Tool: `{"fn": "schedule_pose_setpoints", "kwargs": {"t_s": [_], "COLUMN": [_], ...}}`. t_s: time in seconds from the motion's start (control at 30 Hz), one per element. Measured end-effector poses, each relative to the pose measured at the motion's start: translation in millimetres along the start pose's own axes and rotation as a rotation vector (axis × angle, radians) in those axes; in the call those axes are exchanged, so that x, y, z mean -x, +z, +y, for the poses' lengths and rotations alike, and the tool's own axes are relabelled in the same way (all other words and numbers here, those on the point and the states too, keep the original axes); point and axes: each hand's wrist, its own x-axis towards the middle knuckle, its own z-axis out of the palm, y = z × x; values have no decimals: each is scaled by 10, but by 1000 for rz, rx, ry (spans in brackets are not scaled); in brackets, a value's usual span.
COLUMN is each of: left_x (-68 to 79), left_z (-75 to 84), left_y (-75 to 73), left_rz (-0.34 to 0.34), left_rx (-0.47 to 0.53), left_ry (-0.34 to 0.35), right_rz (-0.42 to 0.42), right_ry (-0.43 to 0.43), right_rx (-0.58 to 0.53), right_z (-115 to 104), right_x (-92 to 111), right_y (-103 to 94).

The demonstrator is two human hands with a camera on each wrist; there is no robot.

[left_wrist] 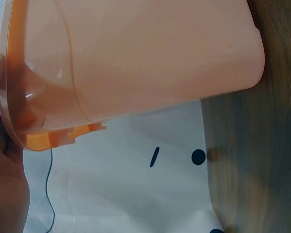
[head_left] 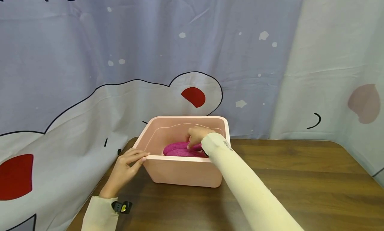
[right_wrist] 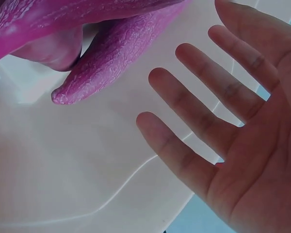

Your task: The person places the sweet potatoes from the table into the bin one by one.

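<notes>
A pink plastic bin (head_left: 186, 172) stands on the wooden table. My left hand (head_left: 127, 166) grips its near left corner, with fingers and thumb at the rim; the left wrist view shows the bin's outer wall (left_wrist: 150, 48) beside that hand. Inside lie long purple vegetables (head_left: 180, 149), tapered and wrinkled like eggplants. Over them, my right hand (head_left: 198, 135) reaches into the bin. In the right wrist view its fingers (right_wrist: 203, 119) are spread and hold nothing, a little apart from the nearest purple vegetable (right_wrist: 116, 56).
The brown wooden table (head_left: 294, 177) extends to the right of the bin. Behind it hangs a printed curtain (head_left: 246, 67), close to the bin's back. A dark wristband (head_left: 121, 207) is on my left wrist.
</notes>
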Motion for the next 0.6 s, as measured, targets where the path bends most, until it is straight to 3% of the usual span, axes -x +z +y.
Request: {"fn": "schedule_pose_setpoints", "kwargs": {"t_s": [0.33, 0.6], "left_x": [-13, -110], "left_z": [17, 290], "left_y": [16, -45], "left_rz": [20, 20], "left_rx": [-1, 4], "left_ry": [21, 34], "right_rz": [-16, -1], "right_ry": [20, 11], "right_rx": [-31, 35], "right_z": [-16, -52], "right_x": [71, 122], "right_y": [-59, -142]}}
